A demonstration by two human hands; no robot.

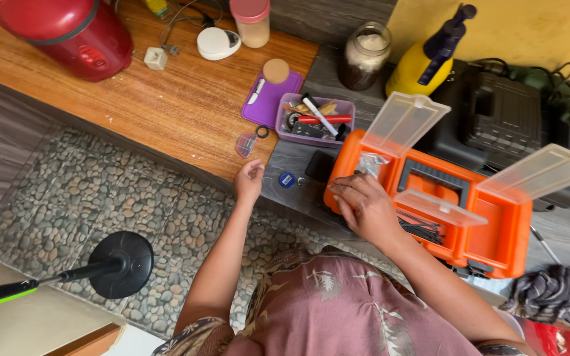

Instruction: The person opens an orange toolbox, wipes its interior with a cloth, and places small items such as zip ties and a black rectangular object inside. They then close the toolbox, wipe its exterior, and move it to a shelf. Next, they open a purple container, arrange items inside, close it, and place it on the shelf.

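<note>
My right hand (364,206) rests on the left front corner of an orange toolbox (496,231), fingers curled over an open lid compartment that holds a small clear bag (371,162). Whether the fingers pinch anything is hidden. Three clear compartment lids stand open on the box. My left hand (249,179) hovers at the edge of the wooden counter (166,112), fingers loosely bent, holding nothing that I can see. A small blue round piece (287,179) lies just right of it.
A purple tray (316,120) of small tools, a purple lid, a red cooker (67,29), a glass jar (365,56), a yellow spray bottle (423,59) and a black case (503,115) stand behind. A black round base (123,264) sits on the pebble floor.
</note>
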